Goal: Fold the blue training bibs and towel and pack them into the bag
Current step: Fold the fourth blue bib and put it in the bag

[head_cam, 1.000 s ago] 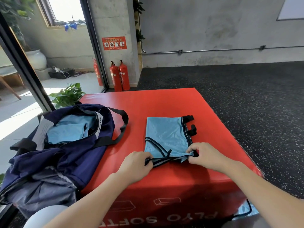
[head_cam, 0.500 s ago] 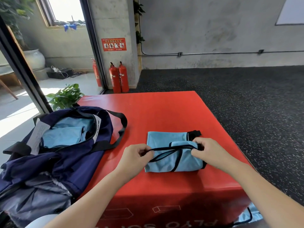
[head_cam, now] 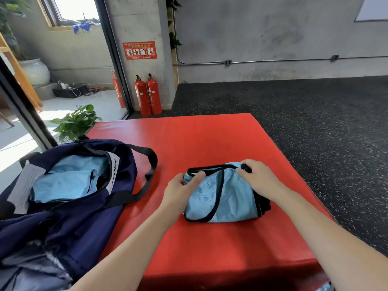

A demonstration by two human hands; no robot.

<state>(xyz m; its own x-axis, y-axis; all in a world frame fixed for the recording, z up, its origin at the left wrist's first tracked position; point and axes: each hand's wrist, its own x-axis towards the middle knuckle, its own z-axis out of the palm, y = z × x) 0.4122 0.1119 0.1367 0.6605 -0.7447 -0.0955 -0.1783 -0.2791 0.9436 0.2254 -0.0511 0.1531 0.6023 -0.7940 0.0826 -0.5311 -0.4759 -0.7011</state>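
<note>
since a second ago: bib point(head_cam: 222, 198) has gone from a long flat strip to a compact doubled bundle, its near edge carried over to the far edge by both hands.
bib: light blue mesh with black trim, lying folded on the red plyo box point(head_cam: 189, 139), right of the bag and apart from it; a black trim line curves down across its top layer, and black edging shows stacked along its right side.
left hand: left hand point(head_cam: 180, 190) grips the bundle's left far corner, thumb laid on top of the fabric, the other fingers wrapped round the edge beneath.
right hand: right hand point(head_cam: 255, 177) grips the right far corner, fingers curled over the black trim there.
bag: navy duffel bag point(head_cam: 88, 206) sits at the left edge of the box, partly hanging over it, its top unzipped and gaping; one black strap point(head_cam: 150, 171) loops out onto the red surface.
inside the bag: folded light blue fabric point(head_cam: 69, 181) fills the opening; whether it is bibs or towel cannot be told.
beyond the box: two red fire extinguishers point(head_cam: 148, 94) stand against the wall, and a green plant point(head_cam: 75, 120) is behind the bag.
</note>
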